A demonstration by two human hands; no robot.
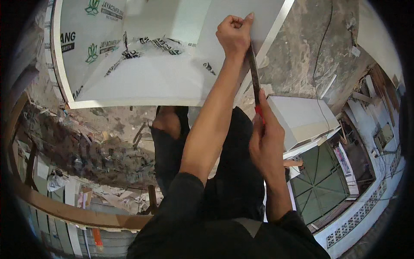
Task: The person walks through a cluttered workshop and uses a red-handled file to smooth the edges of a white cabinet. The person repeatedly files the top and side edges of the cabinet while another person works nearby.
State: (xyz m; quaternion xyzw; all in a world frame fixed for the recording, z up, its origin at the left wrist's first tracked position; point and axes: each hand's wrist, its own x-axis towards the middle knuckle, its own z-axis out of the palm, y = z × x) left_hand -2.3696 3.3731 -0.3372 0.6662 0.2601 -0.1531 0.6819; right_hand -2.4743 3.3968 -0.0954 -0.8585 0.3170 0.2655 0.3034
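My right hand (pixel 268 142) grips the red handle of a long, flat, dark metal file (pixel 255 75), right of my knees. The file points up and away along the right front edge of an open white box-shaped cabinet (pixel 138 104). My left hand (pixel 235 36) is closed over the cabinet's right side panel, thumb sticking out. The file's far end runs to the heel of this hand and disappears there. What lies inside the left fingers, if anything, is hidden. Printed protective film covers parts of the cabinet's inside, and a loose piece lies crumpled toward its back.
Right of my right hand stands another white cabinet (pixel 302 118). A thin dark cable (pixel 319 60) trails over the stained concrete floor (pixel 297 52). Wood scraps and debris (pixel 99 138) lie at the left. A curved-looking wooden beam (pixel 82 213) crosses the lower left.
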